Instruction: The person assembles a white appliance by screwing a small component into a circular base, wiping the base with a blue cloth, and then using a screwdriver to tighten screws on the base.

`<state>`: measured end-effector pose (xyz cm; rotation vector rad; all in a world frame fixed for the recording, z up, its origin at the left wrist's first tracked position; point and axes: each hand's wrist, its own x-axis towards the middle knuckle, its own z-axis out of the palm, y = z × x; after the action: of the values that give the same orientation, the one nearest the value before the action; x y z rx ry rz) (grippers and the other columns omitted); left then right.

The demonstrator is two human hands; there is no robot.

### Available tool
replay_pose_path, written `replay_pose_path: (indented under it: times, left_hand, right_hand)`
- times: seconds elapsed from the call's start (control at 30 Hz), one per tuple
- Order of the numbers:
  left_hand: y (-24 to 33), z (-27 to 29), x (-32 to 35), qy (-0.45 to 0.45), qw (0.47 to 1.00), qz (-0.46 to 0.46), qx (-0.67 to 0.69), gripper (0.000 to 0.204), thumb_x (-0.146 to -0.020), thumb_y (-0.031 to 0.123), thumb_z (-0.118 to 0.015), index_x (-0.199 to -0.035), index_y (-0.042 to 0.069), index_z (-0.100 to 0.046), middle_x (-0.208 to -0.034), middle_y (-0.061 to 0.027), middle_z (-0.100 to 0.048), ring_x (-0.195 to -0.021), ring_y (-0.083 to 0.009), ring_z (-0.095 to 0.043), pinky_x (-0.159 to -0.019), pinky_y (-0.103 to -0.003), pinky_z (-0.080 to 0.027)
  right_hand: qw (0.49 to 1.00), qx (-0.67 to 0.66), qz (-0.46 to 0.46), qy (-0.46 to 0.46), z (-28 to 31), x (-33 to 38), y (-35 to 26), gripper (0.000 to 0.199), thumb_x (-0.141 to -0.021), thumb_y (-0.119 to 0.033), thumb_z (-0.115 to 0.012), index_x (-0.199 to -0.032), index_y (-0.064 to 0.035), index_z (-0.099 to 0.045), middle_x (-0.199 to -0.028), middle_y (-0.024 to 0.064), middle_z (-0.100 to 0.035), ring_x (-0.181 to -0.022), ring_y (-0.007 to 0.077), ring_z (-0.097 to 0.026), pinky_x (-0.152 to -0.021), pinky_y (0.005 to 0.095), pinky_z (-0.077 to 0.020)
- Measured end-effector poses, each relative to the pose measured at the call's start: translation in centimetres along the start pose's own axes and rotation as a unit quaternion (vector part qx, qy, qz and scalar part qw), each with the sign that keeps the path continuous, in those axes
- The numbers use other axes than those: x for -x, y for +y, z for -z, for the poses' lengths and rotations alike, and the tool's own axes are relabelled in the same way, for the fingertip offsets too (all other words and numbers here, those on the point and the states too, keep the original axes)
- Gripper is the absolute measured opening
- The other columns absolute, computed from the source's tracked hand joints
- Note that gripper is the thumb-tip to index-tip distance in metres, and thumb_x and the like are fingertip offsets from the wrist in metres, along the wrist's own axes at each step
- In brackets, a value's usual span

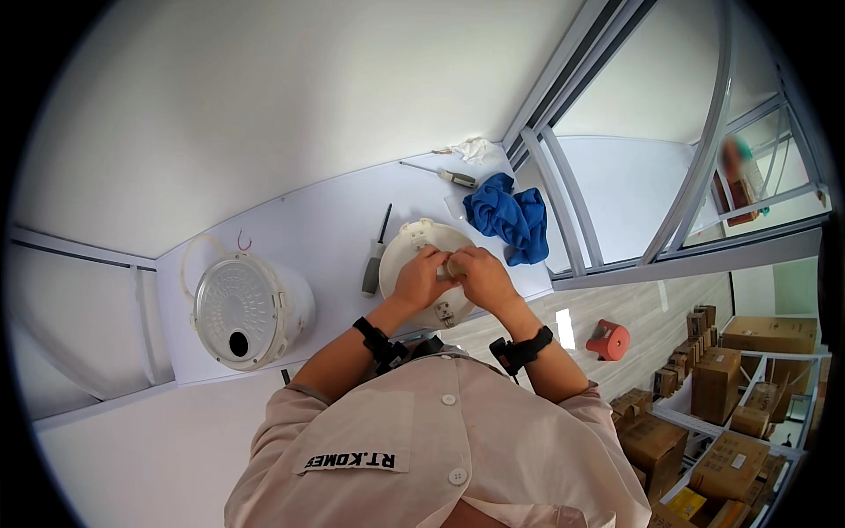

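Observation:
My left hand [422, 277] and my right hand [482, 275] meet over a round cream-coloured cover [393, 264]. Their fingers are closed around a small pale beige part [447, 271], mostly hidden by the fingertips, so its kind is unclear. The cover lies on the white table with its inner side up; a small metal fitting [444, 311] shows near its front edge. Left of the cover lies a screwdriver [372, 268] with a grey handle and dark shaft. Behind it is a second grey-handled screwdriver [458, 179], beside a crumpled blue cloth [506, 216].
On the left of the table stands a white rice cooker [242, 308] with a perforated metal inner lid and a loose pale cord. A white cloth [475, 150] lies at the back. A framed partition [616, 211] bounds the right side; beyond are a red stool [609, 341] and shelved cardboard boxes [715, 385].

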<state>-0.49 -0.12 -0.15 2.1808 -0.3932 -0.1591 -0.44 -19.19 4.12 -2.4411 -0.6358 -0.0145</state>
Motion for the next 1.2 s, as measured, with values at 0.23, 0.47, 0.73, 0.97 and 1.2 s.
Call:
replay_pose_path:
  times: [0.23, 0.47, 0.73, 0.97, 1.2]
  left_hand:
    - [-0.3, -0.3, 0.1, 0.048, 0.998, -0.043, -0.008, 0.048, -0.077, 0.028, -0.092, -0.117, 0.010, -0.073, -0.107, -0.0067, -0.067, -0.082, -0.0269, -0.068, -0.073, -0.040, -0.055]
    - [-0.4, -0.3, 0.1, 0.031, 0.999, -0.034, -0.005, 0.048, -0.077, 0.024, -0.090, -0.121, 0.010, -0.074, -0.106, -0.0062, -0.067, -0.079, -0.0251, -0.069, -0.073, -0.040, -0.056]
    - [-0.9, -0.6, 0.1, 0.039, 0.999, -0.035, -0.003, 0.052, -0.076, 0.023, -0.091, -0.123, 0.010, -0.074, -0.106, -0.0067, -0.067, -0.079, -0.0252, -0.069, -0.074, -0.039, -0.056]
    - [-0.6, -0.4, 0.1, 0.043, 0.998, -0.036, -0.003, 0.054, -0.072, 0.025, -0.095, -0.119, 0.009, -0.075, -0.106, -0.0073, -0.068, -0.080, -0.0268, -0.068, -0.073, -0.040, -0.056]
    - [-0.3, -0.4, 0.2, 0.052, 0.997, -0.049, -0.006, 0.053, -0.072, 0.026, -0.095, -0.117, 0.009, -0.074, -0.107, -0.0076, -0.068, -0.083, -0.0282, -0.069, -0.074, -0.041, -0.056]
  right_hand:
    - [0.999, -0.016, 0.019, -0.020, 0.7, -0.5, -0.1, 0.028, -0.076, 0.005, -0.074, -0.102, -0.0032, -0.072, -0.110, 0.0155, -0.074, -0.105, 0.0407, -0.069, -0.089, 0.0471, -0.0581]
    - [0.998, 0.035, -0.057, -0.004, -0.3, -0.3, 0.1, 0.024, -0.078, -0.006, -0.079, -0.101, -0.0051, -0.073, -0.102, 0.0165, -0.072, -0.096, 0.0402, -0.071, -0.082, 0.0467, -0.0595]
    - [0.990, 0.069, -0.121, -0.013, -0.8, -0.6, -0.3, 0.023, -0.080, -0.015, -0.080, -0.099, -0.0041, -0.073, -0.098, 0.0178, -0.071, -0.093, 0.0412, -0.071, -0.081, 0.0478, -0.0593]
    - [1.000, -0.001, -0.006, -0.007, 0.1, -0.7, 0.4, 0.022, -0.077, -0.006, -0.080, -0.097, -0.0035, -0.072, -0.101, 0.0158, -0.073, -0.100, 0.0405, -0.069, -0.086, 0.0477, -0.0575]
    - [1.000, -0.018, 0.009, -0.020, 0.2, -0.6, 0.7, 0.032, -0.074, -0.002, -0.081, -0.106, -0.0058, -0.075, -0.105, 0.0142, -0.074, -0.101, 0.0400, -0.070, -0.087, 0.0467, -0.0579]
